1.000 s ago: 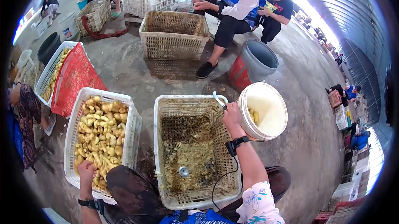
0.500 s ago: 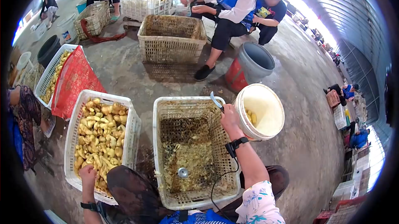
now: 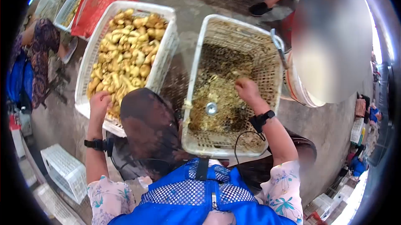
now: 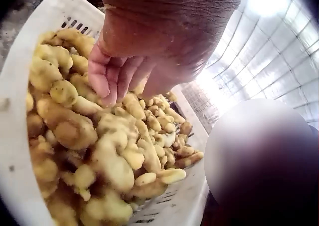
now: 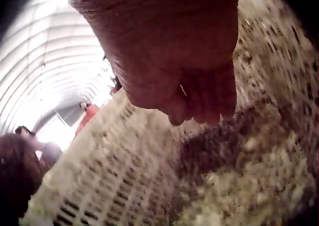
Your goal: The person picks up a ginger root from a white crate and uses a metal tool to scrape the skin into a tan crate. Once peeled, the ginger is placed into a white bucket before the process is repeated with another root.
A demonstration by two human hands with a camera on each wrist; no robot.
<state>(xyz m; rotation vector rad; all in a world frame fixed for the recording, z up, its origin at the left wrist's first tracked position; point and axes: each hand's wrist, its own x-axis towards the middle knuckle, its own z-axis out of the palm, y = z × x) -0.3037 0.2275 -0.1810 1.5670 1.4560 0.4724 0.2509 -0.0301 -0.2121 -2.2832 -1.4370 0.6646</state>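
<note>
My left hand is over the near left part of a white plastic crate heaped with ginger. In the left wrist view its fingers hang loosely bent, tips right at the ginger pieces. My right hand is inside a second, dirty white crate, above a layer of pale scraps. Its fingers are loosely bent, with nothing visible held. A curved knife stands at that crate's right rim, apart from the hand. A round metal disc lies on the scraps.
A white bucket, largely blurred, stands right of the scrap crate. A red sack lies beyond the ginger crate. My knee sits between the crates. Another person's leg is at the left, and a white crate stands behind.
The view has tilted down. My right hand has let go of the knife and moved from the bucket side to over the scraps. The left hand has stayed at the ginger, its fingers loosening.
</note>
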